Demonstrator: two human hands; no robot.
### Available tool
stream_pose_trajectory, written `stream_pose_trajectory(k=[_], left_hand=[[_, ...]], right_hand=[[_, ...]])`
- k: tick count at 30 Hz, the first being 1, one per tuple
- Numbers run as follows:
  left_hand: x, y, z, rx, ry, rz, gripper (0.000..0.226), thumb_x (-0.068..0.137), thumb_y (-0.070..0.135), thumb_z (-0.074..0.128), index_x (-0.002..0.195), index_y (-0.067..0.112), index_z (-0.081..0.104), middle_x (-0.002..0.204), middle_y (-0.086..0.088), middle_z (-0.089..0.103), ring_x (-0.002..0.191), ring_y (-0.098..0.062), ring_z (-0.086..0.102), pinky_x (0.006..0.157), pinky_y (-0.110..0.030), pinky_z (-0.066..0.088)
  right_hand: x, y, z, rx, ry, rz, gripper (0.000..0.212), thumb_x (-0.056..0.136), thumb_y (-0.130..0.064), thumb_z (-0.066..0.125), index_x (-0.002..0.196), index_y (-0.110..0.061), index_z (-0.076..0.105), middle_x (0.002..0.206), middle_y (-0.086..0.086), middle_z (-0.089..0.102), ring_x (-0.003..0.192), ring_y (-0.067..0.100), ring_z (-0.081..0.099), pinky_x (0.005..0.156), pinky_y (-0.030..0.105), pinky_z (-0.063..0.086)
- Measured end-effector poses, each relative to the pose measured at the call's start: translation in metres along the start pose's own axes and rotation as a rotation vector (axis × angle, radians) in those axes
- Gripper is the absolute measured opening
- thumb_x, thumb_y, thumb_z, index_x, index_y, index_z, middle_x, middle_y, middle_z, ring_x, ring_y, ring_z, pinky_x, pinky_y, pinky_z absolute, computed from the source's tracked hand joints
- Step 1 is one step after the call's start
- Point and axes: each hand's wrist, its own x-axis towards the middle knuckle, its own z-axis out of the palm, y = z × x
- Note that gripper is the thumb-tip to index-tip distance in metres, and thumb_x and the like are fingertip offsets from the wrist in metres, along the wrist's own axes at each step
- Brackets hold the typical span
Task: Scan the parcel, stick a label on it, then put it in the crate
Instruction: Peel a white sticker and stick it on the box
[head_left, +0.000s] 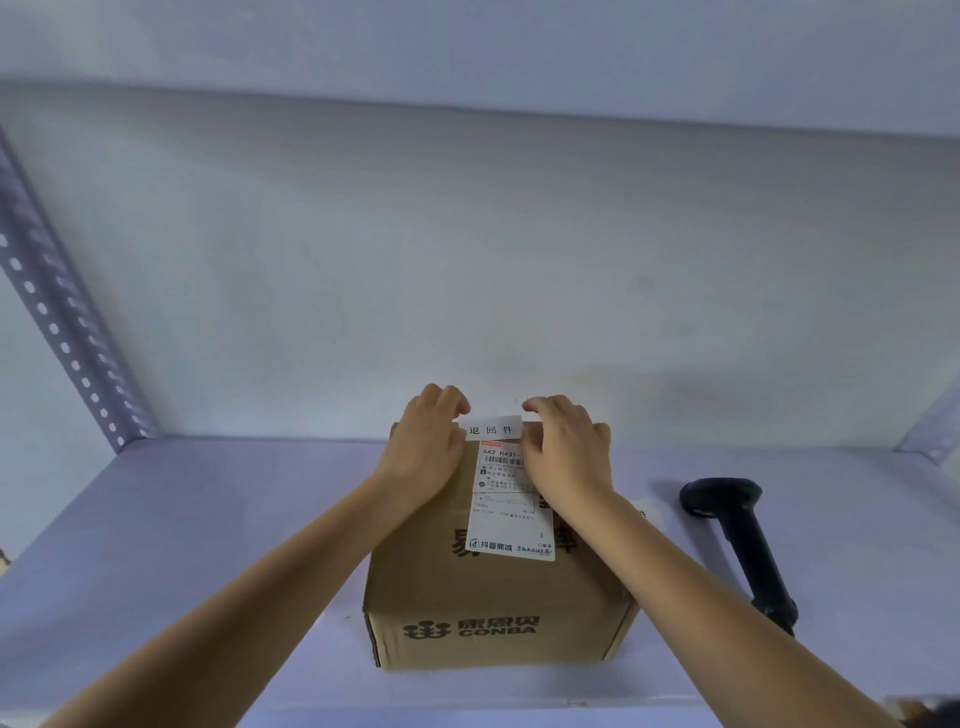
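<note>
A brown cardboard parcel (483, 592) printed "CONBA" stands on the white shelf, with a white shipping slip (506, 519) stuck on its top. A small white label (492, 429) with three black characters lies across the parcel's far top edge. My left hand (426, 447) pinches the label's left end and rests on the parcel top. My right hand (566, 447) holds the label's right end, fingers curled over it. No crate is in view.
A black handheld scanner (737, 540) lies on the shelf (208, 545) right of the parcel. A white paper slip (647, 514) peeks out behind my right forearm. Perforated metal uprights (62, 322) stand at the back left and back right corners.
</note>
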Motion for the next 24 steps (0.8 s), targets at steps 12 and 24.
stream_pose_trajectory(k=[12,24], left_hand=[[-0.018,0.005,0.011,0.431,-0.158,0.170,0.052,0.098,0.040,0.029,0.146,0.022,0.039,0.155,0.004,0.038,0.145,-0.016,0.027,0.120,-0.038,0.010],[-0.066,-0.010,-0.023,0.102,-0.124,-0.043,0.061,0.088,0.059,0.034,0.139,0.027,0.041,0.146,0.003,0.045,0.132,-0.022,0.043,0.104,-0.042,0.041]], right_hand=[[-0.011,0.002,0.007,-0.219,-0.230,-0.180,0.049,0.099,-0.039,0.027,0.140,-0.022,0.048,0.152,-0.004,0.043,0.146,0.022,0.027,0.116,0.054,0.011],[-0.055,0.034,-0.038,0.106,-0.172,-0.059,0.050,0.098,-0.043,0.042,0.145,-0.028,0.042,0.158,-0.005,0.030,0.146,0.015,0.025,0.115,0.036,0.025]])
